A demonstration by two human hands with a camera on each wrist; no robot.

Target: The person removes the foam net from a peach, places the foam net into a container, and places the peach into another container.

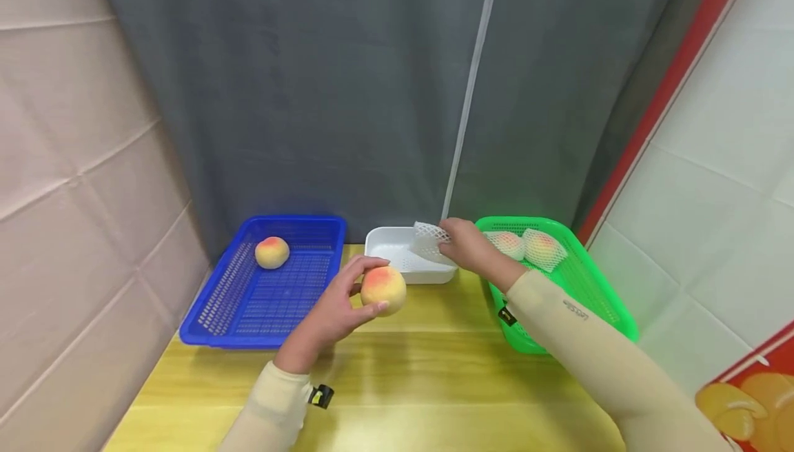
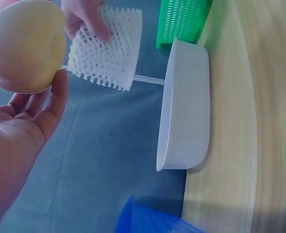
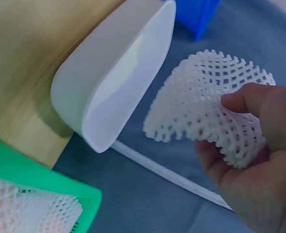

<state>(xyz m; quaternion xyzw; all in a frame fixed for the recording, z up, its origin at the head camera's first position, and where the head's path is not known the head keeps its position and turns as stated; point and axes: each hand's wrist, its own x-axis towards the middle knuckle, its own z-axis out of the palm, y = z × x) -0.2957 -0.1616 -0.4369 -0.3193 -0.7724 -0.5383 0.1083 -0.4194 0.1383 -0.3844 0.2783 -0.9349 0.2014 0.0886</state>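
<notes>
A yellow peach with a red blush point(image 1: 383, 291) is gripped between the thumb and fingers of my left hand point(image 1: 335, 307), above the table's middle. My right hand point(image 1: 469, 245) pinches a white foam net sleeve point(image 3: 206, 97) over the right end of a white tray point(image 1: 428, 278). In the right wrist view the sleeve is flattened and bent, with nothing showing inside it. Another bare peach point(image 1: 271, 252) lies in the blue basket point(image 1: 214, 331) at left. Two netted peaches point(image 1: 544, 250) lie in the green basket point(image 1: 611, 293) at right.
All three containers stand along the back of the wooden table point(image 1: 397, 383), the white tray between the two baskets. Behind them hangs a grey curtain point(image 1: 310, 94). Pale walls close in the left and right sides.
</notes>
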